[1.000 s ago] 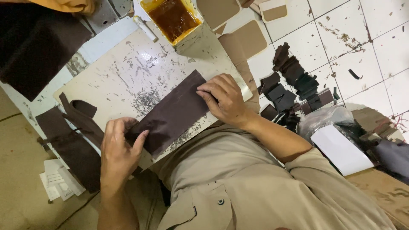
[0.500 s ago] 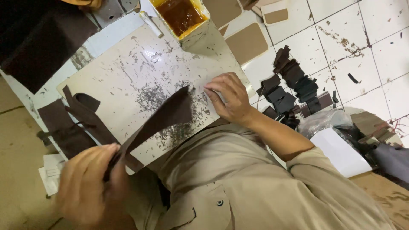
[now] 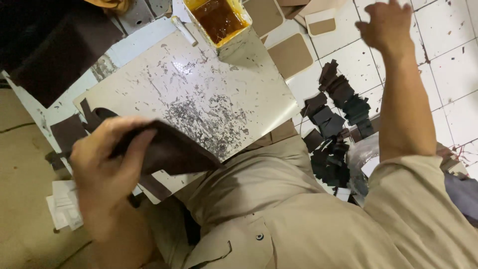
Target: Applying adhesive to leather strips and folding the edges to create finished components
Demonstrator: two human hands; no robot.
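White tiled floor, scarred pale bench (image 3: 199,94). My left hand (image 3: 107,169) is clamped on a dark brown leather piece (image 3: 172,149), lifted just off the bench beside it. My right hand (image 3: 386,25) is raised, loosely spread and empty, above the dark leather offcuts (image 3: 343,94).

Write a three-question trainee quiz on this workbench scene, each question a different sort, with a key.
1. True or false: the left hand holds the dark brown sheet.
2. Which does the right hand reach over? A) the scratched board B) the tiled floor C) the glue tin
3. Fill in: the open tin at the board's far edge holds an amber ____.

Key: 1 true. 2 B, the tiled floor, with tan pieces nearby. 3 liquid.
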